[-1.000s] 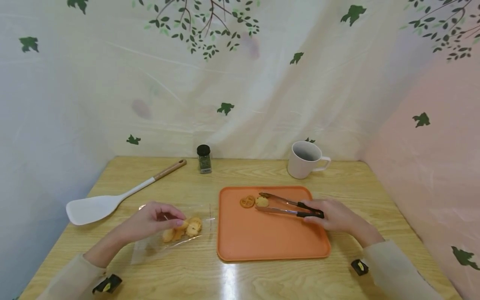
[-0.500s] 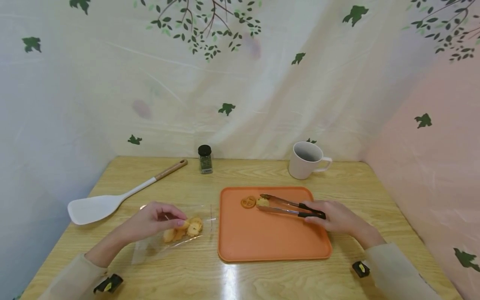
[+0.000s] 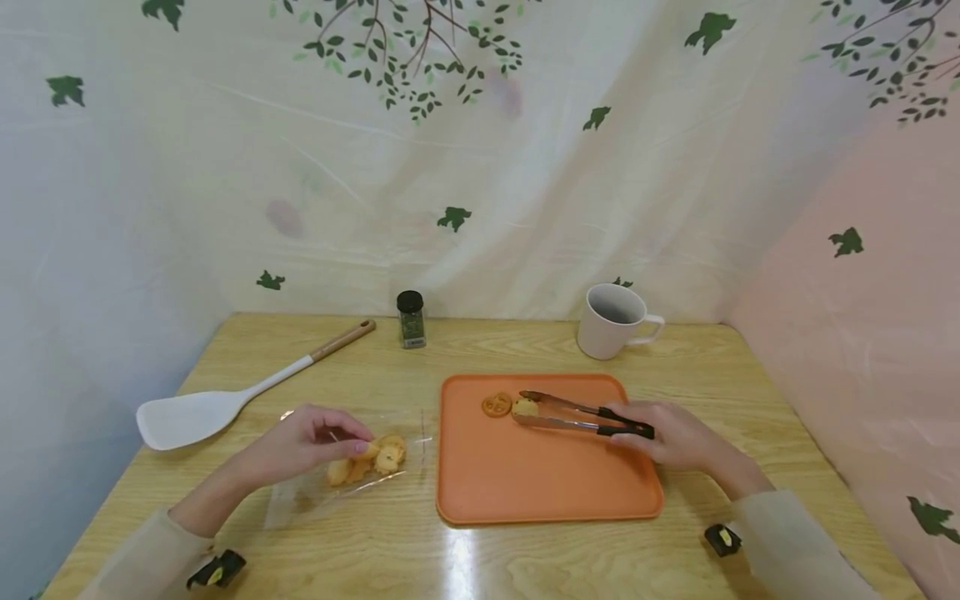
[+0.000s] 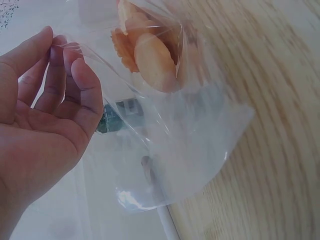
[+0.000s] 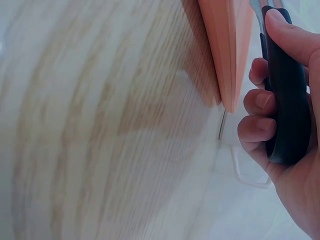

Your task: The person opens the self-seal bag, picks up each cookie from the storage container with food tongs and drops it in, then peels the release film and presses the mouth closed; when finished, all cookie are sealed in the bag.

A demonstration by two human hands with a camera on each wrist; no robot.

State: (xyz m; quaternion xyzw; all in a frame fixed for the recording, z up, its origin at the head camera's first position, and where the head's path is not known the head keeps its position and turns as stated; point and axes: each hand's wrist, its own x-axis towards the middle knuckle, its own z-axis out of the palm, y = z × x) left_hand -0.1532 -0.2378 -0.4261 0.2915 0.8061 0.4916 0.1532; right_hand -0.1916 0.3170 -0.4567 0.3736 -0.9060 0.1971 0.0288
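My left hand (image 3: 300, 446) pinches the upper film of a clear plastic bag (image 4: 195, 135) between thumb and fingertips. Several golden cookies (image 3: 390, 457) lie inside that bag, to the left of an orange tray (image 3: 540, 483). Over the tray's right side, my right hand (image 3: 667, 432) grips black-handled metal tongs (image 3: 562, 424). The tong arms stand apart with a small round cookie (image 3: 525, 407) between their tips; whether both tips touch it, I cannot tell. Left of it lies a pretzel-shaped cookie (image 3: 497, 405). In the right wrist view, thumb and fingers wrap the black handle (image 5: 287, 95).
A white spatula (image 3: 187, 419) with a wooden handle lies at the left of the wooden table (image 3: 360, 558). Behind the tray stand a dark-capped spice jar (image 3: 412, 321) and a pale mug (image 3: 611, 321). A patterned cloth (image 3: 337, 192) hangs along the back.
Almost nothing differs. The head view has shifted slightly, while both hands keep the same hold on the bag and the tongs.
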